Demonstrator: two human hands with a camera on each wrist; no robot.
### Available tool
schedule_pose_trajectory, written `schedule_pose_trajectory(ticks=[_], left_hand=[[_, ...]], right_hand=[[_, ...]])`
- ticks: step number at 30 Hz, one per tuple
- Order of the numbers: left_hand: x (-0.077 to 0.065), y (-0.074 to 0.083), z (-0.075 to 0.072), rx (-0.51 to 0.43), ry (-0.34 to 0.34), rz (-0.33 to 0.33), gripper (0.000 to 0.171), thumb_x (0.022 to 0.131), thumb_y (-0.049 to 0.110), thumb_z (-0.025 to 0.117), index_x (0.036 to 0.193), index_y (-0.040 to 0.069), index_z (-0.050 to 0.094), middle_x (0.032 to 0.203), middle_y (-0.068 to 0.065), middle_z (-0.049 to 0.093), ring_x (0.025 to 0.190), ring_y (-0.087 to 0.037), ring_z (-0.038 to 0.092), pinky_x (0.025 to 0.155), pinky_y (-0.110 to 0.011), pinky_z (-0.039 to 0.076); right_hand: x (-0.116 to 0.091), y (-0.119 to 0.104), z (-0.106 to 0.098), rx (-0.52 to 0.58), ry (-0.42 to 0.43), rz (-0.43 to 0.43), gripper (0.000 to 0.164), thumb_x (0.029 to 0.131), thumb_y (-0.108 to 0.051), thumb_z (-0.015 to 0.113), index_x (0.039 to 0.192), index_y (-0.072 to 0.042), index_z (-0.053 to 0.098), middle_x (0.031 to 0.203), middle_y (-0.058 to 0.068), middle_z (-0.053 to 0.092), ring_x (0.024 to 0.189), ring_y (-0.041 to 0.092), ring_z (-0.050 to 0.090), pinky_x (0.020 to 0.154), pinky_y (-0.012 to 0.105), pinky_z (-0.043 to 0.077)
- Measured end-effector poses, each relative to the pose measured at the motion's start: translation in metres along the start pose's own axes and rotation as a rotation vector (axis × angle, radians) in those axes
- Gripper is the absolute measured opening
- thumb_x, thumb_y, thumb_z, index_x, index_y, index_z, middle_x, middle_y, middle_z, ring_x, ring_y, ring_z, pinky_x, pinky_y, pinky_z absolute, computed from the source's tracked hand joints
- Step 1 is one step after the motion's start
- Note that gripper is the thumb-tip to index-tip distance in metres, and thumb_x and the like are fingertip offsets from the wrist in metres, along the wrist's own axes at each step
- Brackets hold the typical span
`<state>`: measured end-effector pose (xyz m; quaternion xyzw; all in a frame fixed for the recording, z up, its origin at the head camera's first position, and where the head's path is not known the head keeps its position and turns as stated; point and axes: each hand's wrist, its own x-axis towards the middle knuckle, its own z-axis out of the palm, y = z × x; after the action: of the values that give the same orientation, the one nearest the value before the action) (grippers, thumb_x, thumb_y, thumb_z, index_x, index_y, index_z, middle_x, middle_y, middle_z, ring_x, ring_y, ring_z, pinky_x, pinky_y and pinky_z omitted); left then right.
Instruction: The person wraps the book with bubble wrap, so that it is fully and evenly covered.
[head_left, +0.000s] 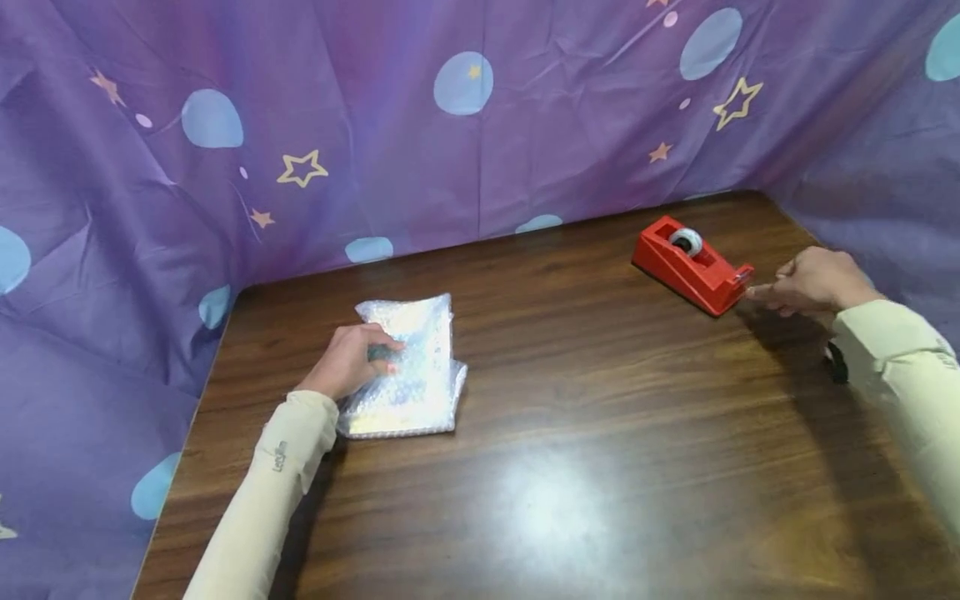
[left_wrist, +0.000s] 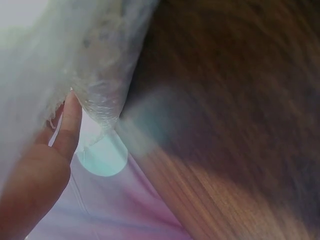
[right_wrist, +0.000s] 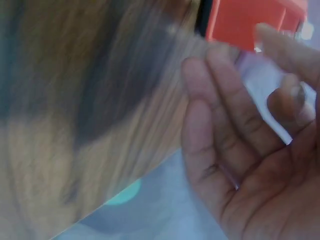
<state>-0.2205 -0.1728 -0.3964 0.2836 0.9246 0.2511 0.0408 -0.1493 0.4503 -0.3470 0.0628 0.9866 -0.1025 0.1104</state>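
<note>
A bubble-wrapped flat package [head_left: 420, 375] lies on the left part of the table, its wrap shiny and crinkled. On top of it rests my left hand [head_left: 348, 358], thumb and finger apart and pressing the wrap. In the left wrist view a fairly straight finger [left_wrist: 71, 120] touches the blurred bubble wrap [left_wrist: 107, 90]. At the back right stands a red tape dispenser [head_left: 693, 267] with a roll of clear tape [head_left: 686, 242]. My right hand [head_left: 813, 282] reaches its cutter end with the index finger extended; whether tape is touched cannot be made out.
The brown wooden table [head_left: 570, 417] has its back edge against a purple curtain [head_left: 405, 117] with stars and blue ovals. More curtain hangs at the left and right. A small black object [head_left: 836, 362] shows beside the right sleeve.
</note>
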Motion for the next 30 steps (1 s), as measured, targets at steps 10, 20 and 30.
schedule_pose_trajectory(ticks=[10,20,30], left_hand=[[-0.001,-0.004,-0.002,-0.007,0.01,-0.016,0.032,0.082,0.011,0.081,0.113,0.009,0.076,0.111,-0.012,0.073,0.111,-0.036,0.062,0.11,-0.056,0.041],[-0.001,-0.005,0.006,-0.012,0.032,-0.007,0.03,0.081,0.009,0.081,0.111,0.008,0.077,0.108,-0.012,0.074,0.108,-0.035,0.065,0.101,-0.051,0.051],[0.003,-0.003,0.007,-0.024,0.036,-0.002,0.031,0.08,0.008,0.082,0.11,0.007,0.077,0.11,-0.014,0.074,0.109,-0.035,0.066,0.102,-0.051,0.052]], right_hand=[[-0.015,0.011,0.013,0.257,0.09,0.122,0.064,0.092,-0.069,0.051,0.071,-0.016,0.079,0.063,-0.002,0.075,0.06,0.013,0.068,0.056,0.032,0.044],[-0.013,0.002,0.017,-0.031,0.365,-0.004,0.064,0.087,-0.065,0.063,0.05,-0.014,0.057,0.046,-0.001,0.052,0.053,0.027,0.056,0.062,0.052,0.04],[-0.011,-0.004,0.004,-0.008,0.35,0.132,0.059,0.076,-0.053,0.081,0.089,0.004,0.074,0.09,0.039,0.065,0.077,0.06,0.058,0.055,0.061,0.047]])
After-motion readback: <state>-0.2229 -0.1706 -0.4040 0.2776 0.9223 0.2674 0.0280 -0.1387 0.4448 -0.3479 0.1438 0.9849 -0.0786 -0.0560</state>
